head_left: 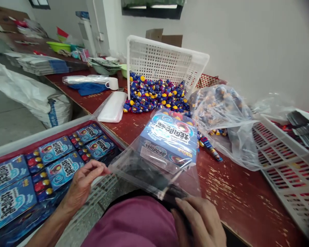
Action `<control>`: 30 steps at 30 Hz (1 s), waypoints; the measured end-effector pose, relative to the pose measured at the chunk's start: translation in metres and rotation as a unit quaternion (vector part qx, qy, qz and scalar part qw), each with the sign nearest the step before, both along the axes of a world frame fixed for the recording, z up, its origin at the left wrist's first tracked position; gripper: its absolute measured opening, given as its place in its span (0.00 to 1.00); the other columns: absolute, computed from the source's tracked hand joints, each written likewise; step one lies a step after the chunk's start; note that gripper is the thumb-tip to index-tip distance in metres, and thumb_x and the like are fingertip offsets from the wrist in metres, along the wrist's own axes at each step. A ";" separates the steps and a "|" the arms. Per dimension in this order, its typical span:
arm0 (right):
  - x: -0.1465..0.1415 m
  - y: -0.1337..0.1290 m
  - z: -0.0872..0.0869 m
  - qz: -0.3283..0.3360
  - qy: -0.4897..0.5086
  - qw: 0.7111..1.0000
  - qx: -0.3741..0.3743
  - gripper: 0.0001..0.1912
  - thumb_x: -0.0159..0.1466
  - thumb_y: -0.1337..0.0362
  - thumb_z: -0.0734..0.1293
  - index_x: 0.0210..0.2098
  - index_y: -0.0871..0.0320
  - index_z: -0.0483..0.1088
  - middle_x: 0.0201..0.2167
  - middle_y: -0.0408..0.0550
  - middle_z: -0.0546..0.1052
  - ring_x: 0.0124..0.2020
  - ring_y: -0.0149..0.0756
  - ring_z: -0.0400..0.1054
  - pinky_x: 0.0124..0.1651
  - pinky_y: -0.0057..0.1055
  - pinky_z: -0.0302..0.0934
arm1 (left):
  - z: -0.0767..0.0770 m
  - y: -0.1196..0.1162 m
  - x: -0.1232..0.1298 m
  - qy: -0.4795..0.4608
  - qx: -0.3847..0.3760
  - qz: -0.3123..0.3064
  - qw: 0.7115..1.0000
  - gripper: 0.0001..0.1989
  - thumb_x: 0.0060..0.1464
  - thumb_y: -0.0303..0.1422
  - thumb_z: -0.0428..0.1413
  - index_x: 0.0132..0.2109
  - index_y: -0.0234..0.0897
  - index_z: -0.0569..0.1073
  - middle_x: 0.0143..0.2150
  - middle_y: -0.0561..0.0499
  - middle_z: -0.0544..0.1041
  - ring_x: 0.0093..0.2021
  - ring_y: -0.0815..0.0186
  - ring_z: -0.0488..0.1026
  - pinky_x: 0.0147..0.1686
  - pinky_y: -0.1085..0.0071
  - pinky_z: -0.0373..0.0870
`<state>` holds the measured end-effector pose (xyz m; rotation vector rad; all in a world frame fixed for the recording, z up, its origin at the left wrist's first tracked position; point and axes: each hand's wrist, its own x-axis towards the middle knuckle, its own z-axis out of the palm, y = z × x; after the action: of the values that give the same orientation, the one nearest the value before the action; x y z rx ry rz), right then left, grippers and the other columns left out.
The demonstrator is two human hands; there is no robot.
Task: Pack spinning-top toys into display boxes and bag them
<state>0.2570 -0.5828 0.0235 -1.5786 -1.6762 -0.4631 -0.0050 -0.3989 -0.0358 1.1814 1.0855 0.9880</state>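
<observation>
A clear plastic bag (181,180) lies over the table's front edge with its mouth toward me. Inside it sits a blue printed box (170,132), and small blue-and-yellow pieces show behind the box. My left hand (86,180) pinches the bag's left corner between thumb and fingertips. Close to the bag's near right edge is my right hand (199,219), its fingers half bent and thumb apart, with nothing visible in its grasp. Left of the bag, a white crate (41,135) holds several similar blue boxes (64,169) with red, blue and yellow pieces between them.
On the red table (221,185), a tipped white basket (167,51) spills blue-and-yellow pieces (157,92). A bulging plastic bag (221,109) of pieces leans beside it. Another basket (285,171) stands right. Flat plastic bags (112,108) and a white mug (112,83) lie behind.
</observation>
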 end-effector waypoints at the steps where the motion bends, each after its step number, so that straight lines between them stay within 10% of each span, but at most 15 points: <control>1: -0.006 0.010 0.004 0.032 -0.003 0.999 -0.001 0.12 0.61 0.71 0.68 0.45 0.59 0.70 0.37 0.52 0.73 0.38 0.40 0.67 0.39 0.38 0.61 | -0.001 0.003 -0.002 0.022 0.040 0.038 0.998 0.12 0.47 0.37 0.63 0.37 0.39 0.70 0.37 0.52 0.75 0.40 0.61 0.73 0.43 0.68 0.68; 8: -0.047 0.069 0.013 0.170 -0.063 0.983 0.004 0.12 0.60 0.72 0.68 0.44 0.63 0.71 0.38 0.53 0.75 0.37 0.40 0.66 0.37 0.38 0.58 | -0.013 0.014 0.040 0.129 0.303 0.022 0.944 0.39 0.39 0.29 0.67 0.58 0.41 0.61 0.62 0.42 0.60 0.57 0.55 0.65 0.53 0.61 0.65; 17: -0.068 0.090 0.016 0.067 -0.220 0.972 0.053 0.15 0.66 0.72 0.60 0.51 0.58 0.70 0.45 0.53 0.75 0.47 0.45 0.61 0.45 0.45 0.49 | -0.014 0.017 0.051 0.054 0.268 0.075 0.959 0.08 0.49 0.34 0.62 0.39 0.43 0.78 0.47 0.47 0.76 0.50 0.56 0.70 0.56 0.61 0.64; 30: -0.073 0.106 -0.009 0.127 -0.103 0.978 -0.133 0.08 0.68 0.66 0.60 0.36 0.57 0.69 0.30 0.46 0.73 0.31 0.37 0.62 0.36 0.36 0.50 | -0.011 0.025 0.050 0.001 0.280 0.061 0.958 0.03 0.54 0.30 0.59 0.35 0.42 0.78 0.39 0.50 0.78 0.43 0.62 0.73 0.46 0.68 0.68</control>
<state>0.1842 -0.4766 0.0145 -1.5107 -2.1399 -0.2848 0.0450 -0.3735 -0.0468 1.5770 0.9108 1.4513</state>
